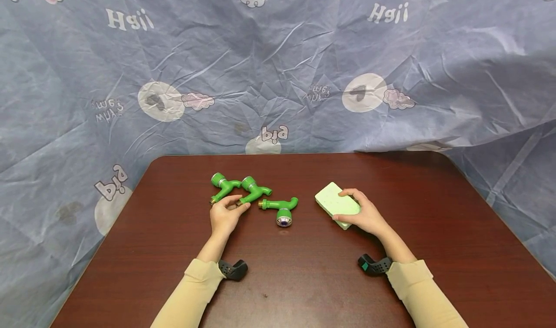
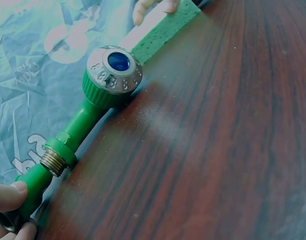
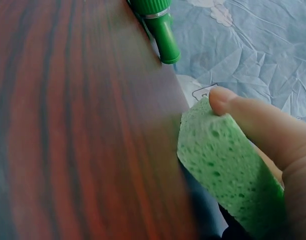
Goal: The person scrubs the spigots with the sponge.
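Evidently, gripping was the step I had in hand. The left hand (image 1: 225,218) pinched the middle tap (image 1: 255,192), between the left tap (image 1: 227,187) and the right tap (image 1: 284,205); the right hand (image 1: 368,217) gripped the sponge (image 1: 334,201), right of all three. Next, I judged, called for steady holds. Both forearms reached forward, hands angled inward.

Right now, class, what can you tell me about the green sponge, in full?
The sponge is a pale green rectangular block, with pores showing along its side. It looks soft and foam-like. It is angled across the dark table, right of the nearest green tap. The right hand grips its near end, thumb and fingers on opposite long sides. Whether it rests on the wood is unclear.
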Action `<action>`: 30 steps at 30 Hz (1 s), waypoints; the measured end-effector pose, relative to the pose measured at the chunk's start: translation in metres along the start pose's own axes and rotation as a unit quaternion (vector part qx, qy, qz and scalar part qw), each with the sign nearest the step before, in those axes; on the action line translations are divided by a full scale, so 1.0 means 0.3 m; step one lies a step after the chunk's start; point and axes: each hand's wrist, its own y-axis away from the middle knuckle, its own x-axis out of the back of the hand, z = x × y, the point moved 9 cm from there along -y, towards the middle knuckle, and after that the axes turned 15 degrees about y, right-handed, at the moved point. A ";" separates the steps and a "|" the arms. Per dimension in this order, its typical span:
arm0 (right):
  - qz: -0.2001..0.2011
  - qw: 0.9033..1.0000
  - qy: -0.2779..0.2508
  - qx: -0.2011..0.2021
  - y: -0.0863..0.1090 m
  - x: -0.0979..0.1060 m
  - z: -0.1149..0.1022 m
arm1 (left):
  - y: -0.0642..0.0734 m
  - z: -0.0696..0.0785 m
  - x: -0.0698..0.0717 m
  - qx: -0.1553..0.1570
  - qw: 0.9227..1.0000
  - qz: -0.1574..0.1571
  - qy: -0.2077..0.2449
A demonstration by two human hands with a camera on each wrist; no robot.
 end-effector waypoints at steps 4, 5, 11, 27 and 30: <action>-0.022 1.000 -0.002 -0.002 0.003 -0.003 -0.009 | 0.000 -0.009 -0.004 0.020 1.000 -0.009 0.014; -0.026 1.000 -0.007 0.001 0.004 -0.002 -0.013 | 0.000 -0.010 -0.005 0.022 1.000 -0.012 0.015; -0.050 0.995 -0.077 0.034 0.012 0.007 -0.015 | -0.001 -0.021 -0.009 0.037 0.999 -0.022 0.028; -0.057 0.975 -0.205 0.061 0.019 0.021 -0.015 | -0.002 -0.001 -0.006 0.018 0.999 -0.031 0.020; -0.061 0.972 -0.218 0.060 0.018 0.015 -0.012 | 0.000 0.001 -0.006 0.017 0.999 -0.033 0.018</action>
